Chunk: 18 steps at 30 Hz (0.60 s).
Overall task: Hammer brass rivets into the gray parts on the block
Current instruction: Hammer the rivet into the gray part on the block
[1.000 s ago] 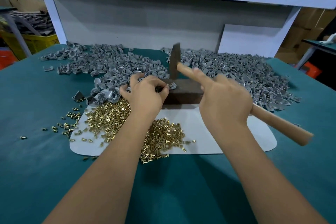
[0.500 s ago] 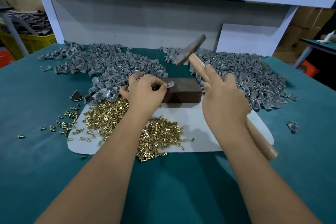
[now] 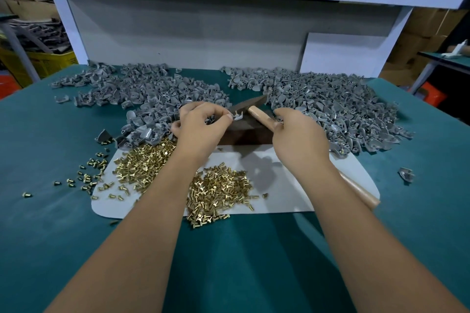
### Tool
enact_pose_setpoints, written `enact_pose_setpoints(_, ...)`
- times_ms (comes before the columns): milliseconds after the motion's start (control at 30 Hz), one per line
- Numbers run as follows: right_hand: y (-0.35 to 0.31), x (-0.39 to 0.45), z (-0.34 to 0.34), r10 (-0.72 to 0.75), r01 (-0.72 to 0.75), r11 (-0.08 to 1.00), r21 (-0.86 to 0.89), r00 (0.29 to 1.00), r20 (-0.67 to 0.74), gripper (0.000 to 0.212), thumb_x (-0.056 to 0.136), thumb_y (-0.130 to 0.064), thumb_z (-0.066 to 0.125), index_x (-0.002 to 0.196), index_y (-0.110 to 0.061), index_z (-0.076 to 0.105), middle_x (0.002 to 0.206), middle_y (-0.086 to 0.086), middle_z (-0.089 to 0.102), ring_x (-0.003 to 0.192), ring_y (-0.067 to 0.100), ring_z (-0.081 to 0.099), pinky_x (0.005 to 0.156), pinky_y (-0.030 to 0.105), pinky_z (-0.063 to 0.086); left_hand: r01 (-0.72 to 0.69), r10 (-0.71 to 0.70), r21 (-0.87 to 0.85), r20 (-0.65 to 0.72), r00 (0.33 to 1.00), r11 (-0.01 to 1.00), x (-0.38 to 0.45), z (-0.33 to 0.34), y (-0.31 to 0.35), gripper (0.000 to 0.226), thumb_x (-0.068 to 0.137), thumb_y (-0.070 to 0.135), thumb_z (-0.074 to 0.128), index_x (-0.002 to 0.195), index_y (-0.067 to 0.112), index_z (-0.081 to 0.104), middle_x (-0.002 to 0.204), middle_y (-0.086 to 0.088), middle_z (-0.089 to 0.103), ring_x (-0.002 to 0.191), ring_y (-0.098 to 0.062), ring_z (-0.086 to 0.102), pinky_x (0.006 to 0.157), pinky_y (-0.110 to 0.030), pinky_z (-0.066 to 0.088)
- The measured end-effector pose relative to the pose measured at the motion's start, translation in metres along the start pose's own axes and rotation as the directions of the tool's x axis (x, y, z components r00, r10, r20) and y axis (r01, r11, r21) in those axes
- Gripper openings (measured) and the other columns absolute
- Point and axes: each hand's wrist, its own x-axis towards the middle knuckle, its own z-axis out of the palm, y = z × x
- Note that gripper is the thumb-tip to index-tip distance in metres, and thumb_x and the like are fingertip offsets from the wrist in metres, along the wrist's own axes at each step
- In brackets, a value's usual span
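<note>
Nearest me, loose brass rivets [image 3: 216, 193] lie heaped on a white mat [image 3: 292, 185]. Beyond them, my left hand [image 3: 201, 126] pinches a small gray part [image 3: 237, 116] on the dark block [image 3: 244, 134], fingertips at its edge. My right hand [image 3: 297, 134] is wrapped around the wooden handle of the hammer [image 3: 256, 113], whose head is on the part (light, stiff, easily knocked askew, I judge). Gray part piles [image 3: 330, 109] lie farthest back.
</note>
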Motion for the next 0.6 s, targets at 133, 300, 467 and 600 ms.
enact_pose_setpoints(133,0.0,0.009,0.0,-0.052,0.051,0.998,0.049,0.998,0.031,0.028,0.097,-0.023,0.044,0.119,-0.017,0.061,0.108,0.009,0.063,0.093,0.03,0.058,0.076,0.036,0.049,0.011,-0.011,-0.007,0.041,0.999,1.0,0.0,-0.002,0.0,0.013,0.086,0.035,0.069,0.075,0.041,0.069,0.127,0.009,0.038,0.134,-0.017,0.028,0.116,-0.044,0.017)
enact_pose_setpoints(300,-0.008,0.015,0.002,-0.159,0.178,0.977,0.119,0.976,-0.15,0.03,0.093,-0.023,0.053,0.121,-0.024,0.064,0.113,0.006,0.057,0.11,0.027,0.048,0.091,0.037,0.041,-0.025,0.025,-0.017,0.031,0.999,1.0,-0.001,0.0,-0.001,0.016,0.086,0.033,0.069,0.072,0.042,0.068,0.115,0.022,0.039,0.128,-0.009,0.027,0.103,-0.033,0.012)
enact_pose_setpoints(467,-0.025,0.007,0.007,-0.34,0.354,0.88,0.315,0.935,-0.1,0.044,0.081,-0.003,0.054,0.118,-0.022,0.066,0.1,-0.006,0.055,0.103,0.016,0.053,0.094,0.036,0.046,-0.075,0.077,-0.059,0.031,0.997,0.995,0.001,0.0,-0.001,0.024,0.085,0.024,0.067,0.067,0.039,0.066,0.095,0.044,0.051,0.12,-0.003,0.028,0.111,-0.043,0.015)
enact_pose_setpoints(600,-0.024,0.006,0.015,-0.375,0.378,0.856,0.353,0.924,-0.08,0.04,0.08,-0.005,0.059,0.115,-0.021,0.067,0.103,-0.003,0.059,0.103,0.016,0.055,0.093,0.038,0.048,-0.071,0.076,-0.088,0.048,0.996,0.994,0.003,0.0,-0.001,0.017,0.072,0.036,0.059,0.061,0.047,0.067,0.099,0.029,0.058,0.127,-0.009,0.031,0.112,-0.053,0.022)
